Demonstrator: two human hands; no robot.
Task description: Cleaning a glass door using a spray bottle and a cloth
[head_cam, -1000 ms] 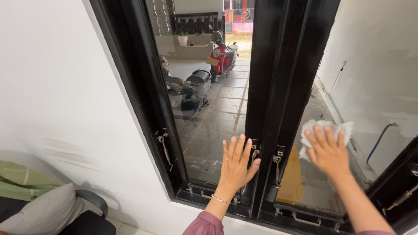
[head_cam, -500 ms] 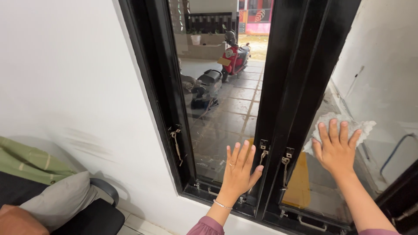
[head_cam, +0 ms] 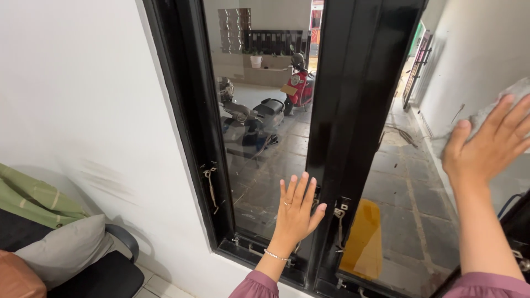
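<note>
Two hands are up against a black-framed window (head_cam: pixel 182 138). The left hand (head_cam: pixel 295 212) lies flat on the left glass pane (head_cam: pixel 259 165), fingers (head_cam: pixel 305 190) spread and straight, holding nothing; a thin ring and a bead bracelet show on it, and its thumb reaches toward the middle post (head_cam: pixel 342 110). The right hand (head_cam: pixel 486 146) sits high at the right edge of the view, fingers spread open and pressing a white cloth (head_cam: pixel 486 116) flat against the right pane (head_cam: pixel 408 182). Most of that cloth is hidden behind the palm or blurred, and the fingertips run out of the picture. Small metal latches (head_cam: pixel 210 182) hang on the frame; the one by the post is partly covered by the left hand. Through the glass stand a red scooter (head_cam: pixel 298 85) and a darker one (head_cam: pixel 248 124), dim behind reflections. A grey cushion (head_cam: pixel 61 251) and a chair arm (head_cam: pixel 124 240) are cut off at the lower left.
</note>
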